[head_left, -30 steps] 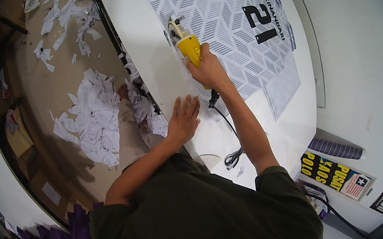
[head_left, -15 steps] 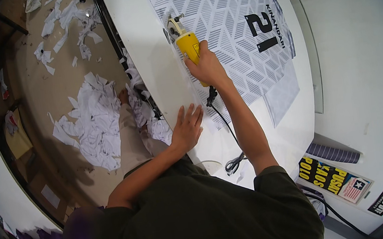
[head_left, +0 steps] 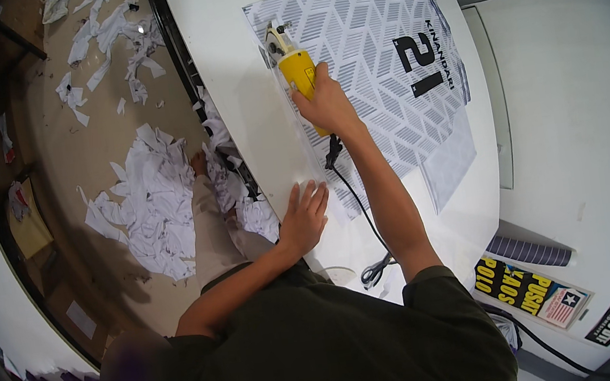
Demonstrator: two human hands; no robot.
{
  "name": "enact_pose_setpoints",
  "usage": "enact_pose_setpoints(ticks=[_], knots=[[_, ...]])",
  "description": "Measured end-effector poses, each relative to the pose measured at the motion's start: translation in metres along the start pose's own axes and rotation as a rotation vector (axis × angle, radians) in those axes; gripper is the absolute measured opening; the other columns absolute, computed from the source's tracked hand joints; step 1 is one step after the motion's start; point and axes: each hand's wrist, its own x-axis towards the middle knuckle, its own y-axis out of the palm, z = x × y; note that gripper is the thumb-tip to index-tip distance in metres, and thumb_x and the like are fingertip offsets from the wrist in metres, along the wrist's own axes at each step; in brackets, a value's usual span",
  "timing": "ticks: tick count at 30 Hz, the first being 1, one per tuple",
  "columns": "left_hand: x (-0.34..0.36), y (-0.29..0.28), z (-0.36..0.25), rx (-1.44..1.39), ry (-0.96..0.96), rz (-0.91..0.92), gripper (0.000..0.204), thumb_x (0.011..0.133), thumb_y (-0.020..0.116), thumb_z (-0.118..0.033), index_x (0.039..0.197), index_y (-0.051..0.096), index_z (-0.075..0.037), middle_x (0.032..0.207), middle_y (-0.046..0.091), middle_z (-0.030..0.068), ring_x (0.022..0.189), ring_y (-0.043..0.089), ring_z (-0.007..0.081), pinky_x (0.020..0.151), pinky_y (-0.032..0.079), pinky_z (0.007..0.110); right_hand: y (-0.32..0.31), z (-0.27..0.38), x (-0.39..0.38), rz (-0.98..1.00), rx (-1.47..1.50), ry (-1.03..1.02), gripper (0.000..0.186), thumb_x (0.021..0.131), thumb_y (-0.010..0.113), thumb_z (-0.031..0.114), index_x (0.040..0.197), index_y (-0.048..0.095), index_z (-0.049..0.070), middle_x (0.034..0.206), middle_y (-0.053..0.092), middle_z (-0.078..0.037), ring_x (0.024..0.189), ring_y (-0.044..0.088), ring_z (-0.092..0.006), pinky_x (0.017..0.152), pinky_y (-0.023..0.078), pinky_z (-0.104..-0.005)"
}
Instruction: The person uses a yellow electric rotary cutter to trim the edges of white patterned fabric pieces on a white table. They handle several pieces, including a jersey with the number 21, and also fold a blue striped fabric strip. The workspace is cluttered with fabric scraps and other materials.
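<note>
My right hand grips the yellow cutter, its long axis pointing away along the left edge of the patterned sheet; my left hand lies flat nearer me.

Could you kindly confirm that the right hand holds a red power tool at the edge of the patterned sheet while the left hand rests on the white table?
Not quite: the power tool is yellow, as the head view shows. The right hand does hold it at the edge of the patterned sheet, and the left hand does rest on the white table.
</note>
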Motion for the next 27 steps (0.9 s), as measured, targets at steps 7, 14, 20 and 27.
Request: enact_pose_setpoints(ticks=[7, 14, 20, 27], knots=[[0.001, -0.001, 0.001, 0.001, 0.002, -0.006, 0.064, 0.096, 0.061, -0.036, 0.149, 0.049, -0.003, 0.159, 0.043, 0.0114, 0.148, 0.034, 0.0319, 0.124, 0.018, 0.057, -0.003, 0.011, 0.016, 0.016, 0.018, 0.008, 0.052, 0.088, 0.068, 0.027, 0.113, 0.039, -0.009, 0.086, 0.066, -0.039, 0.079, 0.069, -0.0523, 0.072, 0.058, -0.0544], [0.001, -0.002, 0.002, -0.016, 0.007, -0.019, 0.064, 0.095, 0.062, -0.036, 0.149, 0.049, -0.002, 0.158, 0.044, 0.0118, 0.148, 0.035, 0.0318, 0.124, 0.019, 0.056, -0.003, 0.018, 0.032, 0.007, 0.014, -0.011, 0.053, 0.090, 0.068, 0.029, 0.115, 0.039, -0.008, 0.088, 0.066, -0.041, 0.081, 0.070, -0.0524, 0.072, 0.058, -0.0535], [0.003, -0.003, 0.003, -0.027, 0.003, -0.019, 0.065, 0.095, 0.062, -0.035, 0.149, 0.049, -0.002, 0.158, 0.044, 0.0123, 0.148, 0.035, 0.0318, 0.123, 0.020, 0.056, -0.001, 0.019, 0.052, 0.006, 0.010, -0.040, 0.055, 0.089, 0.068, 0.029, 0.115, 0.039, -0.010, 0.088, 0.066, -0.042, 0.082, 0.070, -0.0529, 0.073, 0.058, -0.0531], [0.003, -0.003, 0.004, -0.023, 0.014, -0.003, 0.066, 0.095, 0.061, -0.036, 0.150, 0.048, -0.002, 0.159, 0.043, 0.0120, 0.149, 0.034, 0.0324, 0.122, 0.021, 0.058, 0.001, 0.023, 0.069, -0.006, -0.006, -0.066, 0.057, 0.089, 0.068, 0.029, 0.116, 0.039, -0.011, 0.089, 0.066, -0.041, 0.082, 0.070, -0.0532, 0.073, 0.058, -0.0528]])
